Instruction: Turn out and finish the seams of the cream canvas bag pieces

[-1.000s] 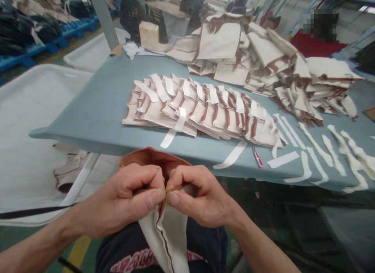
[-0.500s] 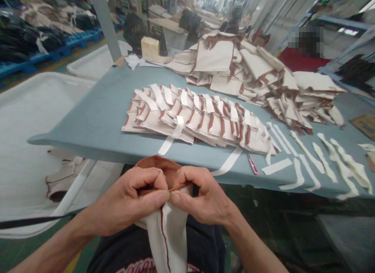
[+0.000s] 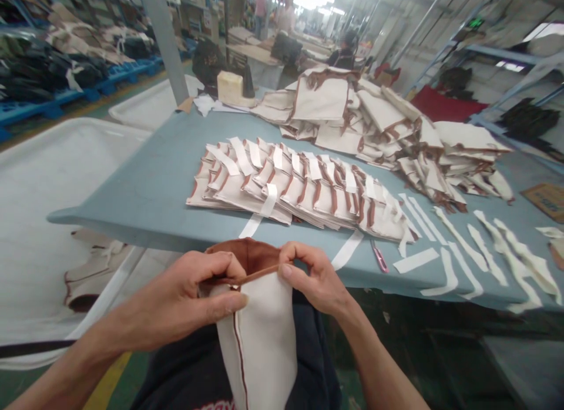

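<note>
Cloth piece (image 3: 267, 339), off-white with a brown inner face (image 3: 249, 254), is held up by both hands just off the near edge of the worktop (image 3: 145, 187). In the head view we see it hang before the person's dark garment (image 3: 176, 366), open end uppermost. We note a dark seam (image 3: 240, 351) running down its left part.

Left hand (image 3: 200, 291): nearly closed, thumb on the outer side of the cloth, bent forefinger over the brown rim (image 3: 259, 274), at the top of the seam. Right hand (image 3: 316, 279): closed in a pinch, thumb and forefinger gripping the same rim farther right. We find the rim almost straight between the two hands.

Along the near edge of the worktop we record a row of overlapping cloth pieces (image 3: 308, 201), brown-edged, white strips (image 3: 312, 165) lying across them. Right of the row, close to the near edge, lies a pink tool (image 3: 379, 256), too small for us to identify. Loose strips (image 3: 416, 261) spread from there toward the right end. A heap (image 3: 321, 98) of similar cloth fills much of the far edge; a cream block (image 3: 230, 88) sits near the far left corner. Beyond the left edge we see a white bin (image 3: 66, 157) with brown-edged cloth (image 3: 94, 272) in it.
</note>
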A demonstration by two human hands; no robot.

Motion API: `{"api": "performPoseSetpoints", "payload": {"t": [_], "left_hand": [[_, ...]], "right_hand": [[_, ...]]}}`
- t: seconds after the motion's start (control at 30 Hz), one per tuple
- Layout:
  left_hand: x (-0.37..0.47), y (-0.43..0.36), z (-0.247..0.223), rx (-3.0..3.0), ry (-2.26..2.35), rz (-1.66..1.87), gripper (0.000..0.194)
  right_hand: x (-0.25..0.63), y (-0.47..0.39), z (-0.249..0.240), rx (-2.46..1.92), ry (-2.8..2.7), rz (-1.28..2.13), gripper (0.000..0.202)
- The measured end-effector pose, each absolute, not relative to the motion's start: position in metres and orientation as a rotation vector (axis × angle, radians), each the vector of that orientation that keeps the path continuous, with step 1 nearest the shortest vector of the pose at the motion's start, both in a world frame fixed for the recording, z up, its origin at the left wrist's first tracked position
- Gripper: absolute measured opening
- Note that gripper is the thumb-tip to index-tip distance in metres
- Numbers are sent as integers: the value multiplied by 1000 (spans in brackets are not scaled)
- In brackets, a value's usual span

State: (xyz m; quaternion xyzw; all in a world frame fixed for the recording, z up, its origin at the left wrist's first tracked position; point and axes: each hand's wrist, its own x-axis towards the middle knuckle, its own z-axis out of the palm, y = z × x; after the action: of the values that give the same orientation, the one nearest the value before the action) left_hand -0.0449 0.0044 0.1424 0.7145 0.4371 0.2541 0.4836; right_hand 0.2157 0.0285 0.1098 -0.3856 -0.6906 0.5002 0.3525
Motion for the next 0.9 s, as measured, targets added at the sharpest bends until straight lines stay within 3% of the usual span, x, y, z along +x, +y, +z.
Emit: {"api": "performPoseSetpoints", "payload": {"t": [0.13, 0.43, 0.77, 0.9], "left_hand": [[-49, 9, 145, 1904, 1122, 633, 19], [-46, 11, 137, 2187, 1049, 736, 34], [-50, 5, 124, 1681, 1093, 678, 64], [-51, 9, 124, 1678, 1146, 590, 47]], "right_hand": [[216, 33, 110, -986, -1747, 1324, 28], [215, 35, 103, -1075, -1692, 1364, 30], [202, 47, 77, -1081, -1644, 1480, 35], [201, 50, 74, -1099, -1641, 1500, 36]]}}
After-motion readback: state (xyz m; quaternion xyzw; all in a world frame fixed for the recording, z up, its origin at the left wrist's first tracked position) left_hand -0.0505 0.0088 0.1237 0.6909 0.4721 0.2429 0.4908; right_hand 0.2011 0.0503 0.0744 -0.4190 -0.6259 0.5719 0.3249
